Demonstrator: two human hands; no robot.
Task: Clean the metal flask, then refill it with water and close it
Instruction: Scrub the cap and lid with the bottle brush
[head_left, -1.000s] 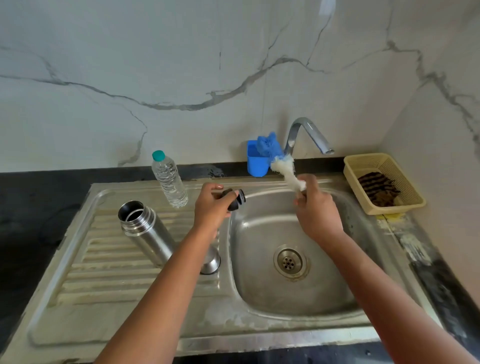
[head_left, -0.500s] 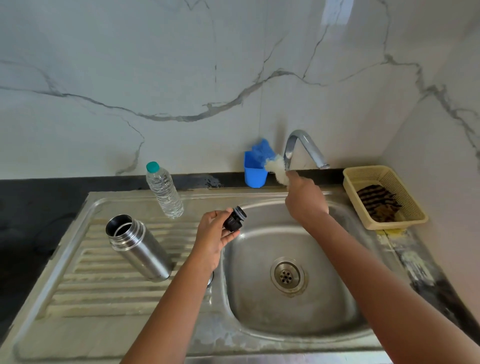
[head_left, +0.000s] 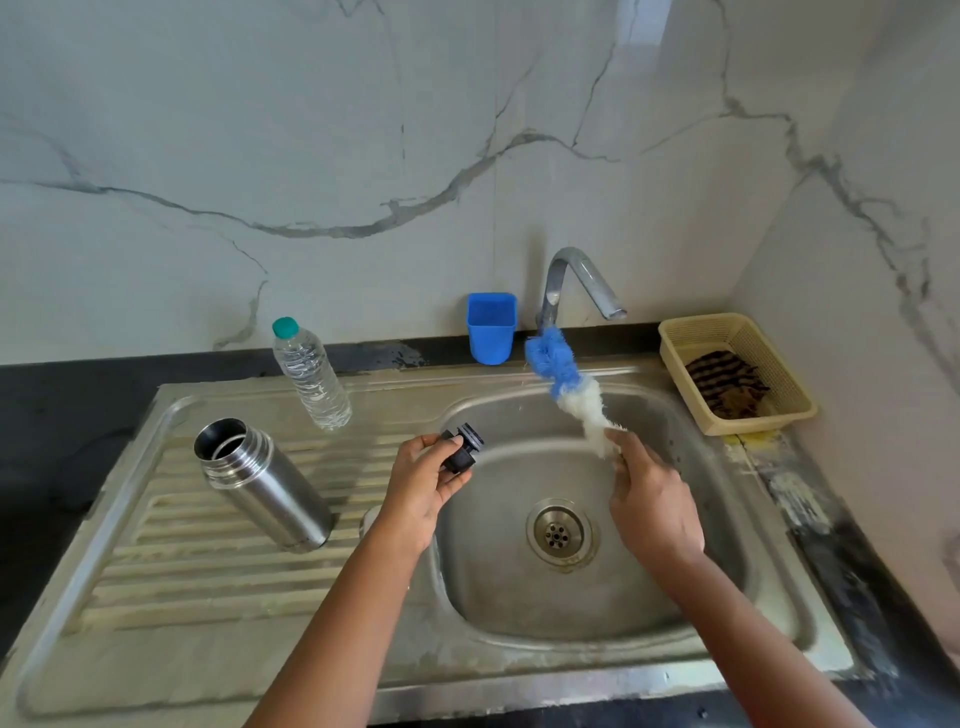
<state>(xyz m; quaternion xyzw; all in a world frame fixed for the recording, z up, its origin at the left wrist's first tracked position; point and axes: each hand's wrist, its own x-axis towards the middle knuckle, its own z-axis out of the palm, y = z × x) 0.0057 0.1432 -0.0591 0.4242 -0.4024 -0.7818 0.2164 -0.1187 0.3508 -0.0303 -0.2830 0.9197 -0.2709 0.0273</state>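
- Metal flask (head_left: 265, 486) stands open-mouthed on the ribbed drainboard (head_left: 171, 561), left of the sink basin (head_left: 519, 597), cap off.
- Left hand (head_left: 421, 488) holds the black flask cap (head_left: 464, 448) over the basin's left rim, fingers and thumb curled around it.
- Right hand (head_left: 652, 512) grips the handle end of a bottle brush (head_left: 566, 384) over the basin; fingers clamped on it, blue-and-white bristles angled up toward the tap (head_left: 576, 280).
- Clear plastic water bottle (head_left: 310, 374), teal lid, stands behind the flask.
- Blue holder cup (head_left: 491, 327) sits at the wall left of the tap.
- Yellow basket (head_left: 737, 374) with dark scrubbers, right of the sink.
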